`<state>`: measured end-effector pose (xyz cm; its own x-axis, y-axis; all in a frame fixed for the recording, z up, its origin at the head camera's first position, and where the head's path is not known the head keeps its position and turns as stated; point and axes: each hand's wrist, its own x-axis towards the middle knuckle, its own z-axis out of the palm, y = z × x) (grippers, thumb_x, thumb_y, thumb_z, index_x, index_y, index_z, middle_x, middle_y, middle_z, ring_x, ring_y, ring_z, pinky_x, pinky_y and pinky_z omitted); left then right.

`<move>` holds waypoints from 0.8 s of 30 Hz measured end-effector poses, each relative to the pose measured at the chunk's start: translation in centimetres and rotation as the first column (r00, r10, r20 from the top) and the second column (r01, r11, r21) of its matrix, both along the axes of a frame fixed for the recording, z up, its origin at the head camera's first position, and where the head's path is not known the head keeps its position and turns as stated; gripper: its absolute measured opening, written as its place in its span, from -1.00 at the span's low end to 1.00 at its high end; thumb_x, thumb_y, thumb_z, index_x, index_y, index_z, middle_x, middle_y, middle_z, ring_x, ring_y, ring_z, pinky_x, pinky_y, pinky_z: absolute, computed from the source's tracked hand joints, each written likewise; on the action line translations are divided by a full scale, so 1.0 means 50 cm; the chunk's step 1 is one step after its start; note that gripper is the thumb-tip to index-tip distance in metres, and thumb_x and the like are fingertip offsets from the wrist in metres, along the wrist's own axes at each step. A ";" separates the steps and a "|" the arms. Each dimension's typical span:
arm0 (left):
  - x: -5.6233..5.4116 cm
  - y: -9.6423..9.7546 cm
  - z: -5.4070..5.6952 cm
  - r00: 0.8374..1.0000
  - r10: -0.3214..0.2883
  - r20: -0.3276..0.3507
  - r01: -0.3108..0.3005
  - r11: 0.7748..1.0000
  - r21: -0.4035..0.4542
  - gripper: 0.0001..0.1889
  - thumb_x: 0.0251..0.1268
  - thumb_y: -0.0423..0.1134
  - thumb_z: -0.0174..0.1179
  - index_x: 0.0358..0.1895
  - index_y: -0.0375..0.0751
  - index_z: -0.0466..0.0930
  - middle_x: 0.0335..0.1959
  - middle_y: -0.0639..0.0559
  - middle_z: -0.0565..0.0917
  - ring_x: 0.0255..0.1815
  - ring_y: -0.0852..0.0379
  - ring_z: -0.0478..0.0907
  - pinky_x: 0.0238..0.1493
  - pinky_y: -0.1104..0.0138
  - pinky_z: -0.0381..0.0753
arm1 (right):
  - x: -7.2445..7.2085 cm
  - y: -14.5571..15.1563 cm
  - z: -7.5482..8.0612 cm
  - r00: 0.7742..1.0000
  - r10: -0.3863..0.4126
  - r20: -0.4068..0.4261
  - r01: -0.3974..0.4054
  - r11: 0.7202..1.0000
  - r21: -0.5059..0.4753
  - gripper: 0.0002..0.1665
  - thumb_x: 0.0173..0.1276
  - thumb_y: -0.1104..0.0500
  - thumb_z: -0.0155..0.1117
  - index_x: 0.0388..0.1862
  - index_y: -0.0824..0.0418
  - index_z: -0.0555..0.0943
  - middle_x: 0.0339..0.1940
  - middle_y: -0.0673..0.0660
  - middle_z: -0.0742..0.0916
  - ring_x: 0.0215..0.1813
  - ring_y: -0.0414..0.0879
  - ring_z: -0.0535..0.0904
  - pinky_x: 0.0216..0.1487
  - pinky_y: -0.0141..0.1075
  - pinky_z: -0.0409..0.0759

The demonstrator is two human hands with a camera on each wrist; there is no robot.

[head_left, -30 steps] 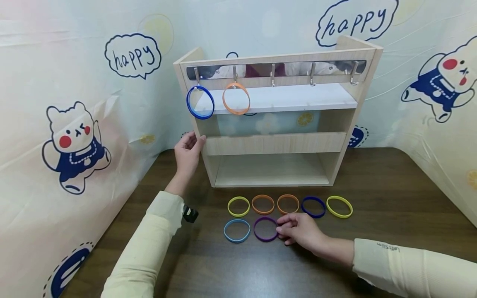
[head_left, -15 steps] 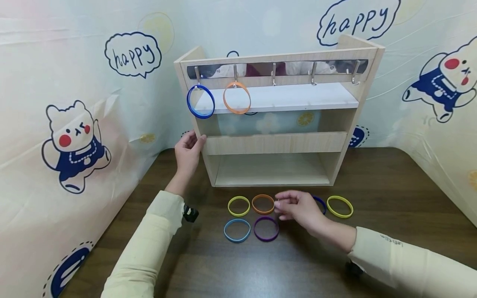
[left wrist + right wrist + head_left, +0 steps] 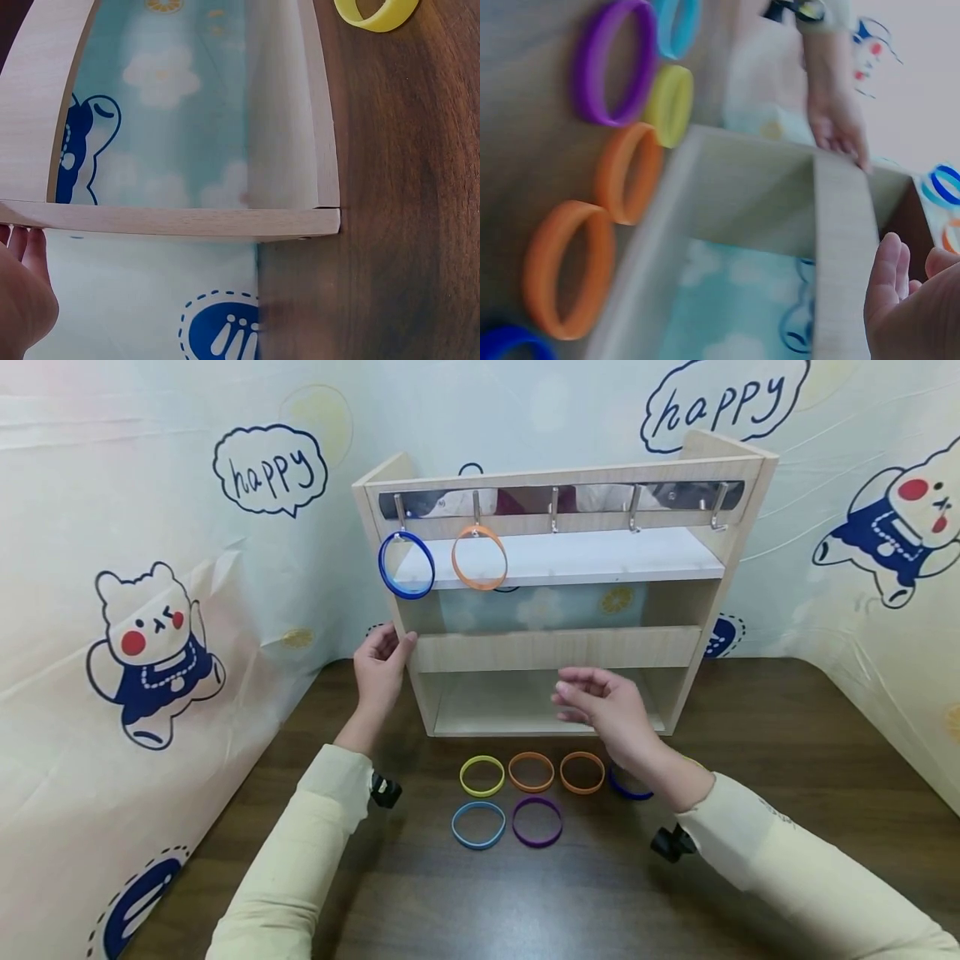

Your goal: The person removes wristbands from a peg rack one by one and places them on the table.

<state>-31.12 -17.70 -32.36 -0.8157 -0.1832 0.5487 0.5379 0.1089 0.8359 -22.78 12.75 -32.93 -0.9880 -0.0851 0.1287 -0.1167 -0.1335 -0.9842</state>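
Note:
A small wooden shelf (image 3: 557,648) stands on the brown table, with a row of metal hooks along its top. My left hand (image 3: 379,667) holds the edge of its left side panel (image 3: 180,220), fingertips against the outer face. My right hand (image 3: 604,706) is raised before the lower compartment, fingers relaxed and nothing between them. A dark blue wristband (image 3: 406,566) hangs on the leftmost hook, a light blue one showing beside it in the right wrist view. From the second hook hangs an orange wristband (image 3: 479,558). The other hooks hold no bands.
On the table before the shelf lie a yellow band (image 3: 482,776), two orange bands (image 3: 532,772), a dark blue band (image 3: 630,793) partly behind my right wrist, a light blue band (image 3: 478,825) and a purple band (image 3: 537,822). Another yellow band is mostly hidden by my right forearm.
My right hand has risen from beside the purple band, past the orange band, to in front of the shelf's lower compartment. The left hand stays on the side panel.

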 end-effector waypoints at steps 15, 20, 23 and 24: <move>-0.002 -0.001 0.000 1.000 -0.005 -0.014 0.005 1.000 0.003 -0.67 0.30 -0.34 0.25 0.05 -0.49 0.58 -0.07 -0.25 0.66 -0.16 0.13 0.61 -0.10 0.39 0.61 | -0.049 -0.050 0.108 0.969 -0.060 -0.239 0.043 0.996 -0.074 -0.59 0.35 0.20 0.31 0.15 0.27 0.56 -0.01 0.23 0.67 0.00 0.03 0.64 -0.06 -0.23 0.64; -0.001 0.000 0.000 1.000 -0.008 -0.009 0.008 1.000 -0.001 -0.67 0.30 -0.34 0.25 0.05 -0.50 0.58 -0.06 -0.26 0.66 -0.17 0.15 0.61 -0.10 0.39 0.61 | -0.061 -0.068 0.132 0.972 -0.049 -0.230 0.027 0.995 -0.099 -0.55 0.35 0.22 0.31 0.21 0.27 0.53 0.06 0.30 0.64 0.00 0.01 0.65 -0.03 -0.22 0.63; 0.000 0.000 0.000 1.000 -0.010 -0.009 0.010 1.000 -0.002 -0.67 0.30 -0.34 0.25 0.05 -0.51 0.57 -0.07 -0.26 0.66 -0.17 0.16 0.61 -0.10 0.39 0.60 | -0.068 -0.077 0.143 0.978 -0.031 -0.207 0.007 0.993 -0.117 -0.50 0.35 0.23 0.31 0.25 0.26 0.51 0.09 0.31 0.64 0.06 0.06 0.63 -0.02 -0.22 0.63; 0.000 0.000 0.000 1.000 -0.011 -0.010 0.011 1.000 0.000 -0.67 0.30 -0.34 0.25 0.05 -0.51 0.57 -0.07 -0.27 0.66 -0.17 0.16 0.61 -0.10 0.39 0.60 | -0.070 -0.080 0.146 0.980 -0.027 -0.199 0.003 0.993 -0.122 -0.49 0.35 0.24 0.31 0.27 0.26 0.50 0.10 0.30 0.64 0.08 0.08 0.62 -0.03 -0.22 0.63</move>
<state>-31.13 -17.71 -32.38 -0.8123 -0.1741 0.5567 0.5472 0.1031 0.8307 -26.25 8.73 -25.60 -0.9422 -0.0426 0.3323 -0.3125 -0.2461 -0.9175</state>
